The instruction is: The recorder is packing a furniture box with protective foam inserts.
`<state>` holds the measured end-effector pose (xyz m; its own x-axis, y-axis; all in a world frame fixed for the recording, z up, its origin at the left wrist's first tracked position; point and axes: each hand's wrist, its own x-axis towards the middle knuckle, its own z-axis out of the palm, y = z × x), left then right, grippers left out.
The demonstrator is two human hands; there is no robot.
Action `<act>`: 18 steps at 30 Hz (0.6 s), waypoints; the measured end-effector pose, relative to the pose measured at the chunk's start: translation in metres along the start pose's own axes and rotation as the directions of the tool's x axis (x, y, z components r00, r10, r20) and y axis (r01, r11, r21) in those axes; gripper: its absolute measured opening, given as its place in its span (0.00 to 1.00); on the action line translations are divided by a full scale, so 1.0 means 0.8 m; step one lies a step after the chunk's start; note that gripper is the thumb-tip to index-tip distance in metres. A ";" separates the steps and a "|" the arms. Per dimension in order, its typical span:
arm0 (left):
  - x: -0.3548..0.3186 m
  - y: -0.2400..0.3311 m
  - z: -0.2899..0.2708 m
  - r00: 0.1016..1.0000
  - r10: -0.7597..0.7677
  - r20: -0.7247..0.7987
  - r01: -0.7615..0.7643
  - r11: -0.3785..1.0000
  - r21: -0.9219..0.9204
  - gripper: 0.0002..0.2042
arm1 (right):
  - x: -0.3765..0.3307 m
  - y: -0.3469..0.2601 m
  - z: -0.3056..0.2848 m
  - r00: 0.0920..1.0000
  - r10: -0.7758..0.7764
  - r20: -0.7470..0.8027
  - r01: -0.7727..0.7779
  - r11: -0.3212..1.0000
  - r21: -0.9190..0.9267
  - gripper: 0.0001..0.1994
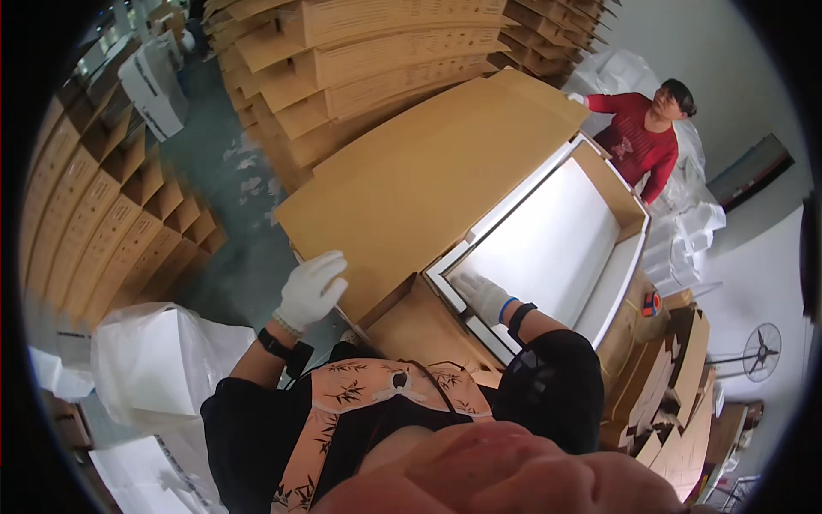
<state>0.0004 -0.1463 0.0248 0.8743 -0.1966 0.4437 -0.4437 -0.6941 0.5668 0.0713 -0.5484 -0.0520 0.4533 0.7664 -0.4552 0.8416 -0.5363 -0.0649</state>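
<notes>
A large, long carton lies before me with its wide brown cardboard flap (428, 171) folded out to the left. White foam edging (514, 206) lines the carton's rim, and a smooth white panel (556, 231) shows inside. My left hand (312, 289), in a white glove, is at the flap's near left corner, fingers stretched out and nothing in them; whether it touches the cardboard I cannot tell. Also gloved, my right hand (484, 300) reaches over the near end of the carton. Its fingers are extended at the inner corner beside the white panel.
At the carton's far end stands a person in a red top (638, 137), one gloved hand at the flap. Stacked cartons (368, 68) rise behind; more cartons (103, 214) stand left. A plastic-wrapped white block (158, 360) is near my left. A tape roll (652, 303) lies right.
</notes>
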 end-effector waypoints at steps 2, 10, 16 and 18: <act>-0.040 -0.013 -0.029 0.978 -0.160 -0.133 0.174 0.979 0.109 0.12 | 0.009 0.006 -0.002 0.998 -0.004 0.070 0.006 0.999 -0.032 0.39; -0.160 -0.004 -0.050 0.808 -0.491 -0.324 0.551 0.826 0.122 0.15 | 0.025 0.039 0.050 0.960 0.228 0.161 -0.269 0.908 0.322 0.28; -0.168 -0.024 -0.032 0.804 -0.553 -0.221 0.574 0.817 0.046 0.18 | -0.081 0.045 -0.029 0.894 0.350 -0.281 -0.291 0.929 0.230 0.24; -0.168 -0.035 -0.018 0.817 -0.556 -0.153 0.564 0.825 0.014 0.19 | -0.211 0.037 0.042 0.818 0.506 -0.274 -0.441 0.857 0.267 0.24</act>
<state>-0.1075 -0.0903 -0.0403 0.9308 0.3315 0.1540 0.1299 -0.6939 0.7083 0.0097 -0.7056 -0.0065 0.8771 0.4524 -0.1613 0.4430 -0.8918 -0.0920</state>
